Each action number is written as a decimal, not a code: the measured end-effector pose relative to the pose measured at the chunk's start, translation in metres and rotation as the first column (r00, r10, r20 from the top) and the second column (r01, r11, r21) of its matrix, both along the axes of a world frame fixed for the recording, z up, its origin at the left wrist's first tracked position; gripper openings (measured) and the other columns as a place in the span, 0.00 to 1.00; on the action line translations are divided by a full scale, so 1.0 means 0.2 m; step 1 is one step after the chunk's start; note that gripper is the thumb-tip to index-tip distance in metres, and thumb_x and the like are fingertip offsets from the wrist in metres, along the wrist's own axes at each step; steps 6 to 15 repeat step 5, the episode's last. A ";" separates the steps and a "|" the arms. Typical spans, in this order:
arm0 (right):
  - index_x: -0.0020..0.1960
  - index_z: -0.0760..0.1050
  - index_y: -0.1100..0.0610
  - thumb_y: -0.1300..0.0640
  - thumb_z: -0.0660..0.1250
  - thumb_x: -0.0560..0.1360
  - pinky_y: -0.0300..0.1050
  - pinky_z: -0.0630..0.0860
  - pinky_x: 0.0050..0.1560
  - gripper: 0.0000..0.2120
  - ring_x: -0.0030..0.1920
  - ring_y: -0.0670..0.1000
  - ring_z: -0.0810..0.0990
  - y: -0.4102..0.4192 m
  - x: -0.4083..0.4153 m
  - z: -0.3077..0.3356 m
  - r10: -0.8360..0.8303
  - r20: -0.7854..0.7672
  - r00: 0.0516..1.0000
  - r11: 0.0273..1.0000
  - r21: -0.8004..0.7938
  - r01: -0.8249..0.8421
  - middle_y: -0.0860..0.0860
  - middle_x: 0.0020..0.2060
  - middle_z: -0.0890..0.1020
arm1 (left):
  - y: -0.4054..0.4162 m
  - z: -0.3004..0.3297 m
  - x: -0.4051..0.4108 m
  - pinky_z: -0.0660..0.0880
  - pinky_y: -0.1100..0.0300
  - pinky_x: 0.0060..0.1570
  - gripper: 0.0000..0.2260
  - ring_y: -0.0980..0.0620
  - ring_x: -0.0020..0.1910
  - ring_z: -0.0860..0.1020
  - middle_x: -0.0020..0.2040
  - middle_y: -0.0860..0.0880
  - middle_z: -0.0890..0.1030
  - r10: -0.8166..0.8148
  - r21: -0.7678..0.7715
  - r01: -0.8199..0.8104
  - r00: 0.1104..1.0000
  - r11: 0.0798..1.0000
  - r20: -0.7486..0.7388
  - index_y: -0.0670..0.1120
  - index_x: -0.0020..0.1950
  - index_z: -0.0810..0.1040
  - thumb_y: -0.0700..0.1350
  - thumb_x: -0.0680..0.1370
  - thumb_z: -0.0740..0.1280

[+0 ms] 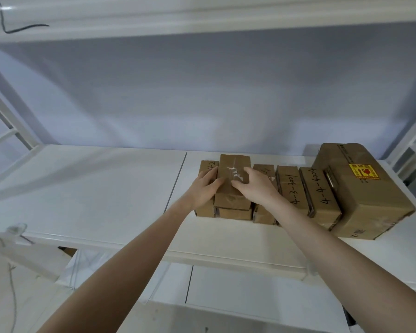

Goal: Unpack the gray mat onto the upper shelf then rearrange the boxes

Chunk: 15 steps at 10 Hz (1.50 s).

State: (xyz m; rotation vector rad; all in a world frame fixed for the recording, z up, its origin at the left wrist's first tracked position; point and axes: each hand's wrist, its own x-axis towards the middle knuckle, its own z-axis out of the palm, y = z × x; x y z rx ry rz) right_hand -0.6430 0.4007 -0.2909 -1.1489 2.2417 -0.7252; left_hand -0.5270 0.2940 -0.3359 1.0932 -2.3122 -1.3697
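Both hands' fingers flank raised box, touching sides.

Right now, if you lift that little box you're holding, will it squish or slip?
Probably not squish: the small box looks like stiff, taped cardboard. It may slip slightly, since shiny tape covers its top. Both hands, left hand and right hand, grip its sides, so it should lift steadily.

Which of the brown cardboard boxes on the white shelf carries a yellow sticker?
The large brown cardboard box at the far right of the row, the biggest one; the smaller boxes bear only tape or handwritten numbers.
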 end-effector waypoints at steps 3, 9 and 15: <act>0.69 0.65 0.61 0.46 0.61 0.76 0.52 0.65 0.64 0.26 0.70 0.61 0.59 -0.01 -0.04 -0.04 0.017 -0.207 0.978 0.997 0.075 -0.002 0.57 0.69 0.64 | -0.01 -0.03 -0.03 0.66 0.50 0.69 0.31 0.50 0.69 0.68 0.71 0.50 0.68 -0.038 -0.061 0.042 0.998 0.997 0.051 0.49 0.75 0.61 0.61 0.76 0.60; 0.75 0.55 0.55 0.43 0.63 0.74 0.56 0.60 0.70 0.35 0.74 0.59 0.55 -0.01 -0.06 -0.04 0.017 -0.170 0.985 1.000 0.022 -0.013 0.56 0.74 0.60 | 0.00 -0.01 -0.01 0.63 0.46 0.70 0.36 0.47 0.71 0.65 0.75 0.52 0.64 0.002 -0.114 0.004 0.998 0.993 0.057 0.54 0.76 0.57 0.67 0.72 0.58; 0.75 0.55 0.55 0.43 0.63 0.74 0.56 0.60 0.70 0.35 0.74 0.59 0.55 -0.01 -0.06 -0.04 0.017 -0.170 0.985 1.000 0.022 -0.013 0.56 0.74 0.60 | 0.00 -0.01 -0.01 0.63 0.46 0.70 0.36 0.47 0.71 0.65 0.75 0.52 0.64 0.002 -0.114 0.004 0.998 0.993 0.057 0.54 0.76 0.57 0.67 0.72 0.58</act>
